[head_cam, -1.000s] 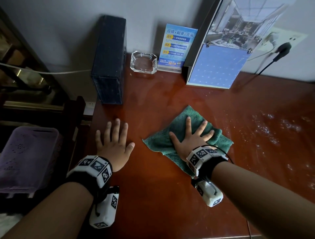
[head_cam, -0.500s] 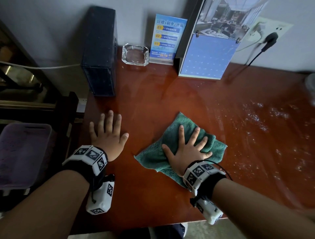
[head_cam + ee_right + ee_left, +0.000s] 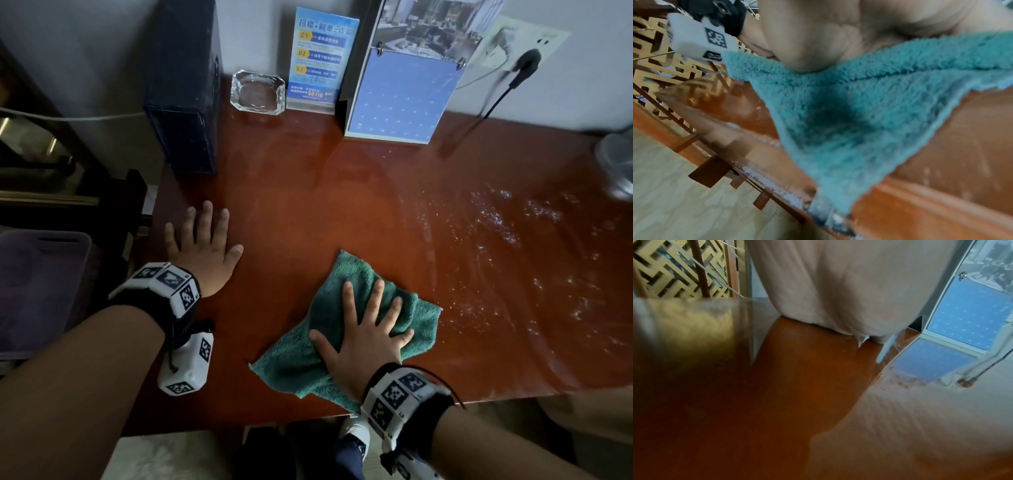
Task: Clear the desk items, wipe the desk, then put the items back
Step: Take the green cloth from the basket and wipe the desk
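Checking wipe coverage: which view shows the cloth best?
The head view: the whole cloth lies spread on the desk under the flat right hand. The right wrist view shows only a blurred close-up of its near part under the palm. The left wrist view does not show it.

Desk [image 3: 308, 212]: glossy reddish-brown top, set against a pale wall. Along the back edge, left to right: a dark box [image 3: 185, 85] at the left corner, a clear glass ashtray [image 3: 257, 91] just beside it, a blue printed card [image 3: 320, 58] in a clear stand, a propped desk calendar [image 3: 400, 96] showing a blue page. Near the front edge a green cloth [image 3: 301, 349] lies rumpled under the flat right hand [image 3: 363, 342]; the left hand [image 3: 202, 250] lies flat on bare wood well to its left; water droplets [image 3: 513, 219] speckle the right side.
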